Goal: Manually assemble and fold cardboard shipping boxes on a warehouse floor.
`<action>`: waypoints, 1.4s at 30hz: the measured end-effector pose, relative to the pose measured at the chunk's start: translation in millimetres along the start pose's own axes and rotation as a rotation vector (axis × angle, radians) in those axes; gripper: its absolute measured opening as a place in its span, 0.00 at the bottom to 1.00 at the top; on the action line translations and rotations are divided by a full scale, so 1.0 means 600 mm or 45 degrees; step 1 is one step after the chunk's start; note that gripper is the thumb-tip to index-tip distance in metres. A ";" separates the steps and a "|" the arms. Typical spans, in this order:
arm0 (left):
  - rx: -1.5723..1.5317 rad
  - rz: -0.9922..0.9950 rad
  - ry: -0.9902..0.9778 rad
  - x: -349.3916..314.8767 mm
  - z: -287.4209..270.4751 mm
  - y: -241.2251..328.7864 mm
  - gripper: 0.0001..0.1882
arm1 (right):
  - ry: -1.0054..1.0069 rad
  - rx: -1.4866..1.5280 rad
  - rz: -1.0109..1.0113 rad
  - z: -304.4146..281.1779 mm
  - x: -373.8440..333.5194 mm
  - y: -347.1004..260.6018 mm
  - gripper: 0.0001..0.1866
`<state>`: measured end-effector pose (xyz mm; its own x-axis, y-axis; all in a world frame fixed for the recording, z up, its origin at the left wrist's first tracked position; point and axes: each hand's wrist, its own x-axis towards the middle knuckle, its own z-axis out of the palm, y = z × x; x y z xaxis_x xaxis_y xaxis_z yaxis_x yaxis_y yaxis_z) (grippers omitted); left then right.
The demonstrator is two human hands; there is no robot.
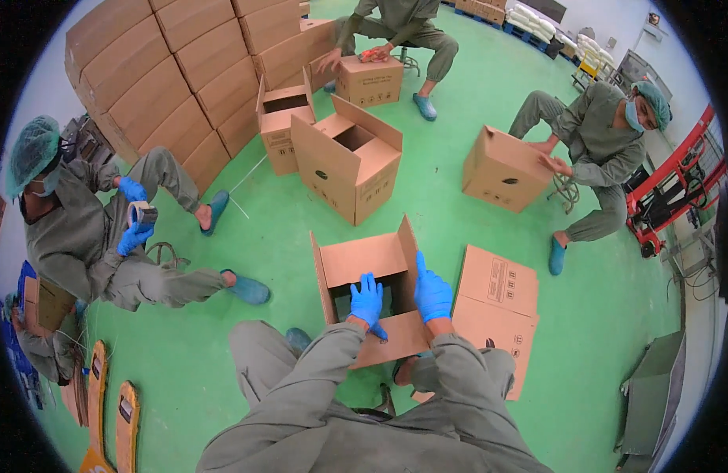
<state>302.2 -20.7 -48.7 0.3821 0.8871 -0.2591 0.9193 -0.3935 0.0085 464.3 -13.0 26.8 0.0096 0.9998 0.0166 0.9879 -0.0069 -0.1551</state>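
Note:
Between my knees stands an open cardboard carton [364, 262], its flaps raised or folded outward and its inside dark. My left hand [366, 299], in a blue glove, reaches over the opening with fingers stretched out and the thumb near the close flap [399, 335]. My right hand [432, 293], also gloved, lies against the carton's right side flap [408, 236]. Its index finger points away from me along that flap; its other fingers are partly hidden. Neither hand shows a loose object in it. Flattened cardboard [498, 296] lies on the floor to the right.
Two open cartons [332, 177] [287, 130] stand ahead, before a tall carton stack [143, 71]. A seated person at left holds a tape roll [142, 214]. Two others sit beyond with cartons [502, 169] [369, 83]. A red pallet jack [671, 189] stands right; yellow forks [126, 426] lie lower left.

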 end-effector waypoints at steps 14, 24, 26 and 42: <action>-0.448 0.264 0.320 -0.123 -0.161 -0.211 0.40 | 0.250 0.149 0.068 0.154 -0.092 -0.137 0.28; -0.380 0.097 0.446 -0.030 -0.013 -0.059 0.36 | 0.181 1.083 0.240 0.207 -0.067 -0.088 0.25; -0.292 0.175 0.414 -0.015 -0.002 -0.055 0.34 | 0.111 1.574 0.365 0.201 -0.057 -0.039 0.23; -0.162 -0.078 0.688 -0.048 -0.123 -0.064 0.32 | -0.994 1.959 0.399 0.153 -0.097 -0.091 0.26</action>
<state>263.1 -13.5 29.9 0.2912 0.9181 0.2687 0.9327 -0.3350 0.1338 395.5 -69.0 -56.5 -0.3718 0.7410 -0.5592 -0.0736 -0.6240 -0.7780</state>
